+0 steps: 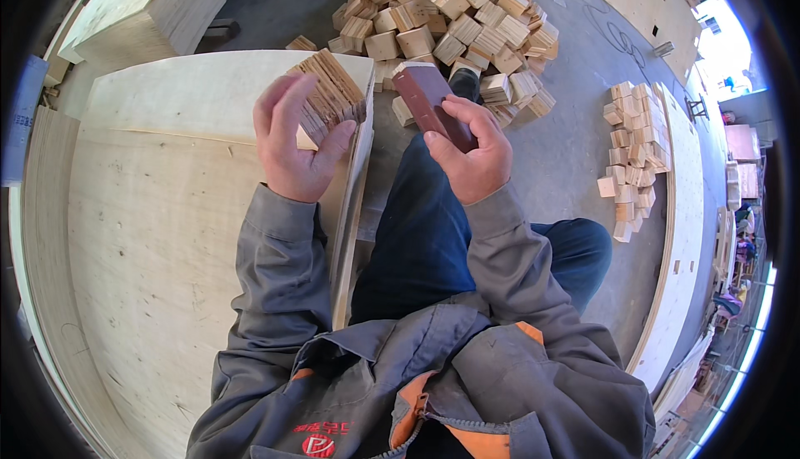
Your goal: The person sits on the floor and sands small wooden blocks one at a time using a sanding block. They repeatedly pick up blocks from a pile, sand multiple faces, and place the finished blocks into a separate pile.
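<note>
My left hand (296, 142) grips a plywood block (333, 88) between thumb and fingers, over the near corner of a pale plywood stack. The block's layered, rough edge faces up, and part of it is hidden behind the fingers. To its right, my right hand (475, 151) is closed round a sanding block (429, 101) wrapped in reddish-brown paper, with a pale edge showing at its far end. The sanding block tilts up and to the left, over my knee. A gap separates the two blocks; they do not touch.
Broad plywood sheets (158, 226) lie stacked to my left. Ahead on the grey floor is a big heap of wooden blocks (450, 22). A smaller pile of blocks (637, 155) lies at the right beside a long board (692, 226). My bent legs (421, 234) are below my hands.
</note>
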Demonstrator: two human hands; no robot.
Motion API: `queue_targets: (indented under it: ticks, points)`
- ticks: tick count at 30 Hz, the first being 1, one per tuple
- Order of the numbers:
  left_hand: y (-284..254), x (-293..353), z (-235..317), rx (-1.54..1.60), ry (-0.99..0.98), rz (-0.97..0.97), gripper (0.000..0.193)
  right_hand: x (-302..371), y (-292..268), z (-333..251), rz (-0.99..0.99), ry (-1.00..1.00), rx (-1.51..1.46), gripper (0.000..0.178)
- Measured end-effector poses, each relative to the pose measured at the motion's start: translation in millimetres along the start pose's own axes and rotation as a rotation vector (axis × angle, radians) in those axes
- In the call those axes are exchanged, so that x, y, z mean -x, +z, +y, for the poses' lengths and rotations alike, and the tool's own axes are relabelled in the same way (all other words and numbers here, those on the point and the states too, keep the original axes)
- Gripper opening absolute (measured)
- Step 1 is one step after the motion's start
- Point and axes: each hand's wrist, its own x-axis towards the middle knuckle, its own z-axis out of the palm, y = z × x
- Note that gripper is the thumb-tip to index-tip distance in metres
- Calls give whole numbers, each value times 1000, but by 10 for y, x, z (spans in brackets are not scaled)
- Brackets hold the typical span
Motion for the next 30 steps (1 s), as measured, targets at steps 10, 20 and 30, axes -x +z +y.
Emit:
queue_targets:
  ticks: [10, 20, 30]
  points:
    - [113, 128, -216, 291, -480, -33, 122, -99, 234, -440, -53, -281, 64, 51]
    - [23, -24, -63, 520, -661, -64, 91, -428, 528, -714, -111, -400, 362, 46]
    - [88, 31, -134, 554, -616, -12, 93, -521, 547, -697, -153, -358, 369, 48]
